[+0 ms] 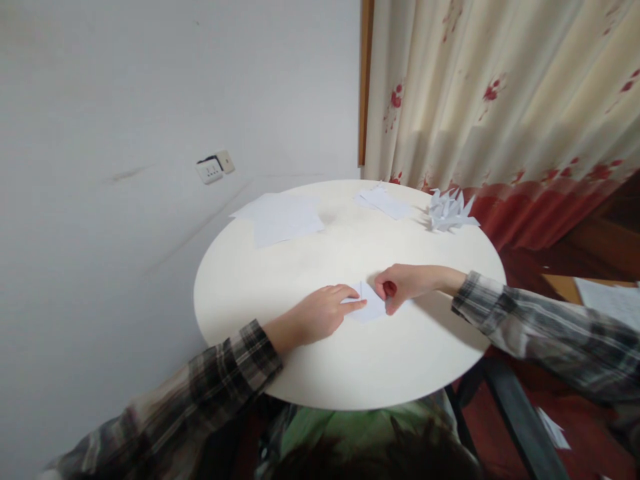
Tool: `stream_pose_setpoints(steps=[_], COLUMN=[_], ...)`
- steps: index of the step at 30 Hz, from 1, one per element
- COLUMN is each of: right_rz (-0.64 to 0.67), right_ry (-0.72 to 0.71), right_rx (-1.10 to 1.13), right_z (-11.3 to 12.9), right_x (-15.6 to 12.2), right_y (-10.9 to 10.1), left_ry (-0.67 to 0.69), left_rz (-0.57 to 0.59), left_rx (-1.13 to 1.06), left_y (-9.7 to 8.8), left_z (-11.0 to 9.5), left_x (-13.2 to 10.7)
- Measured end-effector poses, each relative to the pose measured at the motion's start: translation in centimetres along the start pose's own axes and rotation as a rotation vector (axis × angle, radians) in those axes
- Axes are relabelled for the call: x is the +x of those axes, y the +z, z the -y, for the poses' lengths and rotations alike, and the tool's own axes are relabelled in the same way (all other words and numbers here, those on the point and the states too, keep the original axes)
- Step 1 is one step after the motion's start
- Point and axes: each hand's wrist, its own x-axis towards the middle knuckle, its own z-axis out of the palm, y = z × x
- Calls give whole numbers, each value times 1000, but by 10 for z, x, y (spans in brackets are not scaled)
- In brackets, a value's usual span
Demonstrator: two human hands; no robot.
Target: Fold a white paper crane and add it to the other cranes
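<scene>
A small folded piece of white paper (369,308) lies on the round white table (350,380), near its front middle. From the left, my left hand (326,312) rests on the paper with its fingers stretched out and a little apart. At the paper's right side, my right hand (400,288) has thumb and forefinger curled together on the edge, pinching it. A straight crease line runs up the paper between both hands. Part of the paper is hidden under my fingers.
Larger white sheets (285,223) lie at the back left of the table. Smaller paper pieces (385,201) sit at the back, beside a cluster of folded white paper shapes (449,212). A wall socket (210,171) and a curtain (475,100) are behind. A dark chair armrest (520,420) stands at lower right.
</scene>
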Motion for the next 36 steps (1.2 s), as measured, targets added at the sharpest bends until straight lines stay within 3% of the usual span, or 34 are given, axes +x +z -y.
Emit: stream_pose_setpoints(steps=[3, 5, 8, 14, 21, 25, 29, 36], right_rz=[-208, -347, -330, -503, -471, -512, -520, -547], right_ry=[-68, -206, -376, -409, -521, -531, -513, -594], right_rx=[-47, -108, -250, -539, -539, -498, -484, -667], right_z=[8, 11, 8, 5, 23, 19, 11, 8], right_x=[-1, -3, -6, -20, -27, -21, -14, -13], right_y=[4, 8, 16, 37, 52, 50, 49, 54], left_ry=[14, 52, 82, -12, -86, -52, -39, 12], left_rz=[-22, -21, -38, -89, -82, -99, -118, -181], left_rx=[-45, -59, -28, 98, 22, -3, 123, 173], left_y=[-6, -8, -9, -15, -14, -6, -3, -2], left_z=[1, 7, 17, 22, 13, 11, 0, -21], left_x=[1, 0, -1, -2, 1, 1, 2, -2])
